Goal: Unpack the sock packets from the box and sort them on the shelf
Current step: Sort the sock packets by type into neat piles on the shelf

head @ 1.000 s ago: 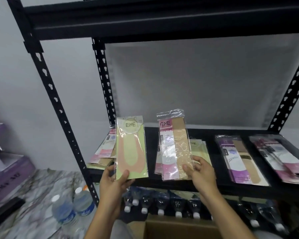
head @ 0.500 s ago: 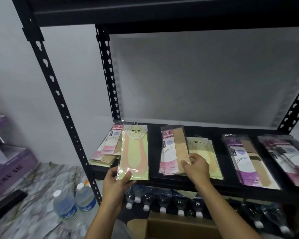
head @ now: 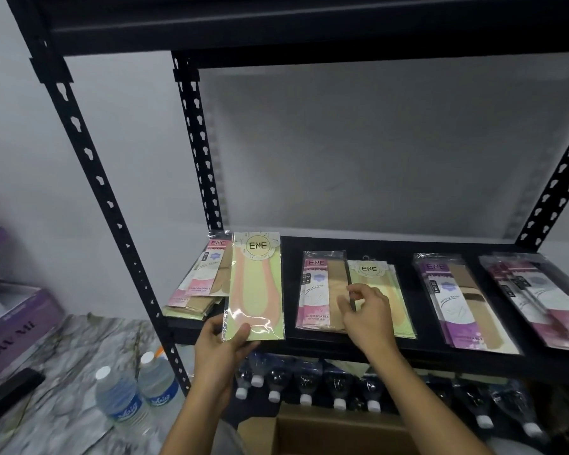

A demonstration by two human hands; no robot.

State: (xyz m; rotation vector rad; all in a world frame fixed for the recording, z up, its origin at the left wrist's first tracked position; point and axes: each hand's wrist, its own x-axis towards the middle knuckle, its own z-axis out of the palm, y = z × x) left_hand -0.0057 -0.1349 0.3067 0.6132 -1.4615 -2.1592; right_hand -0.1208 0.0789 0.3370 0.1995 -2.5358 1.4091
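My left hand (head: 224, 343) grips the bottom edge of a pale green sock packet (head: 255, 287) with a peach sock shape, held over the left part of the black shelf (head: 352, 348). My right hand (head: 367, 315) hovers with fingers apart over the pink packet (head: 321, 290) lying flat beside another green packet (head: 380, 280). A loose pile of pink packets (head: 204, 279) lies at the shelf's left end. Purple packets (head: 457, 300) and dark pink packets (head: 546, 297) lie further right. The open cardboard box (head: 329, 435) sits below, between my arms.
Black perforated uprights (head: 109, 205) frame the shelf. Several water bottles (head: 306, 384) lie on the level below. Two upright water bottles (head: 135, 392) stand on the marble floor at left. A purple box (head: 14, 326) sits at far left.
My right hand has laid the pink packet flat on the shelf and let go of it. My left hand has carried the green packet up and toward the shelf.
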